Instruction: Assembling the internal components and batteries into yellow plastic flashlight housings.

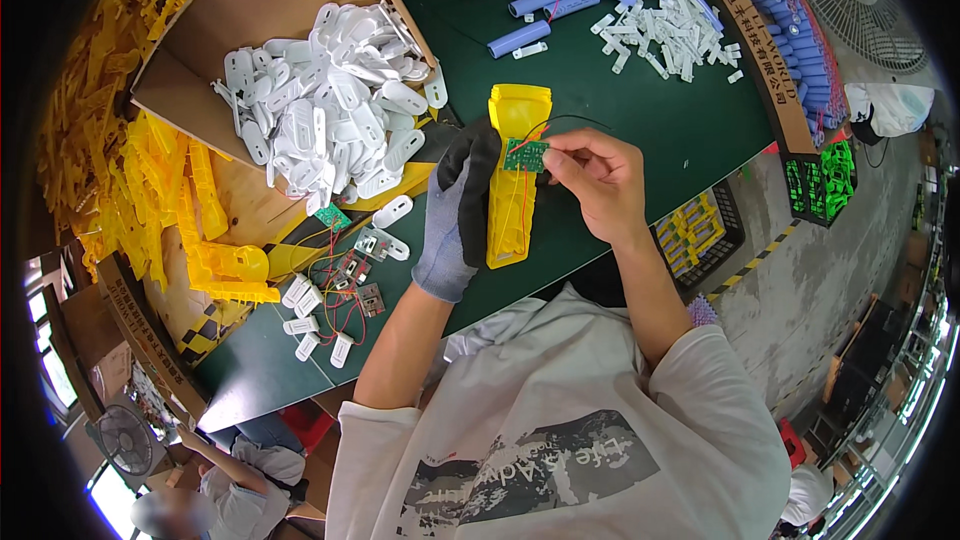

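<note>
Yellow housing (512,180): one, long axis running away from the person, wide end farthest, over the green tabletop (640,120).
Left hand (458,215): gloved grip clamped round the housing.
Right hand (592,178): bare grip pinched on one small green circuit board (525,154) — at the housing's upper part.
Cardboard box (250,10): left of the grip — a heap of white plastic shells (330,100).
Blue cylindrical cells (545,0): six, beyond the grip.

An open brown cardboard box (250,10) sits in the upper left of the frame, its flaps spread and white plastic pieces heaped inside. A second brown carton (775,60) stands at the upper right, its long side printed with dark lettering, filled with blue and red cells. Along the left edge lies a flattened cardboard sheet (140,330) with printed marks. A green and black crate (820,180) at the right holds small parts. No screens show.
</note>
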`<state>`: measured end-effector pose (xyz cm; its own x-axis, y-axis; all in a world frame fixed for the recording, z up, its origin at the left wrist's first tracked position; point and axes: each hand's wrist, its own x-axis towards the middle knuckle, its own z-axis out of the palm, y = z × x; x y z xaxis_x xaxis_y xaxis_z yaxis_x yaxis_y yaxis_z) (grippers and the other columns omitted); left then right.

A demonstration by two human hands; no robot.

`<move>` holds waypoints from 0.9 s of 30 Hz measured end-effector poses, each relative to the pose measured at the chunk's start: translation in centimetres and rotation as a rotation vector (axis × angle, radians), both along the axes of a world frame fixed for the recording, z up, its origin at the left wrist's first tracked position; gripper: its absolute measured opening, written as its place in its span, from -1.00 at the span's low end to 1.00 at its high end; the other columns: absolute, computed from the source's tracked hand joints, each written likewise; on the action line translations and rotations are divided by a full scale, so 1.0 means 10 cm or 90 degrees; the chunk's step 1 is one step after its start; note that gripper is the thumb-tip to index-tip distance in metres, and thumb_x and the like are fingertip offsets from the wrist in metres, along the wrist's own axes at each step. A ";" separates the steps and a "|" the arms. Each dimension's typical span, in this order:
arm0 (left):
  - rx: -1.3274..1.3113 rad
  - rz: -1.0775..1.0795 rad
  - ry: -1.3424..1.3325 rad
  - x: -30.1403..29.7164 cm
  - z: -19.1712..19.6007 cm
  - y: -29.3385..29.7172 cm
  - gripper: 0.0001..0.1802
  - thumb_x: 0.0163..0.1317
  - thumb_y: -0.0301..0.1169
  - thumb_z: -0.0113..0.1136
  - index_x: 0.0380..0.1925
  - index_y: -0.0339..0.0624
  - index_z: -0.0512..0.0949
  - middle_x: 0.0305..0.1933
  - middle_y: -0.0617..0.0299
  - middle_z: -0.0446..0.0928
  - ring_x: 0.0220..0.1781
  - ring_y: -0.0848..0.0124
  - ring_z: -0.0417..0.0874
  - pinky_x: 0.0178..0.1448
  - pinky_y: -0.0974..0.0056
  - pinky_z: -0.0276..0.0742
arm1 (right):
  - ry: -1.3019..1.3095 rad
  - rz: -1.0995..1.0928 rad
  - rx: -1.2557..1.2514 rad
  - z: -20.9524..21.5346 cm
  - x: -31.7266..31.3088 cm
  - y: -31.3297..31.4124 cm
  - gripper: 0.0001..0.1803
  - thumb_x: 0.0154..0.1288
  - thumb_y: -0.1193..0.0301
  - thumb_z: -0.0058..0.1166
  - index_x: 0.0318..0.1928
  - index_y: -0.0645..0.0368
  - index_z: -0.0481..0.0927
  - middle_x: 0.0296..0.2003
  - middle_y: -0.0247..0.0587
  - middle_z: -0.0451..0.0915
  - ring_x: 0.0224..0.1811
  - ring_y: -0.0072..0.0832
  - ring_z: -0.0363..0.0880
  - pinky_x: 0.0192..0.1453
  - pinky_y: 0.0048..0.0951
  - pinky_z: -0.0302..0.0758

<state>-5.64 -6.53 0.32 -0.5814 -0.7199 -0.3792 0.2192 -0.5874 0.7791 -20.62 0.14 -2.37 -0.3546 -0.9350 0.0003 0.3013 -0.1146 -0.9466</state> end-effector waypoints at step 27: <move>-0.295 0.071 -0.087 -0.07 -0.24 0.09 -0.64 0.40 -0.31 0.02 0.10 -0.30 0.45 -0.23 0.24 0.56 -0.28 0.57 0.54 -0.19 0.41 0.49 | 0.364 -0.063 0.100 0.13 0.16 -0.09 -0.79 0.39 0.37 0.02 -0.33 0.27 0.45 -0.51 -0.18 0.40 -0.55 -0.40 0.36 -0.43 -0.39 0.30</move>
<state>-6.37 -5.64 -2.05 -0.4590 -0.8855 -0.0719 0.1385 -0.1513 0.9787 -19.05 -0.73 -1.06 -0.4247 -0.9016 0.0815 -0.2656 0.0380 -0.9633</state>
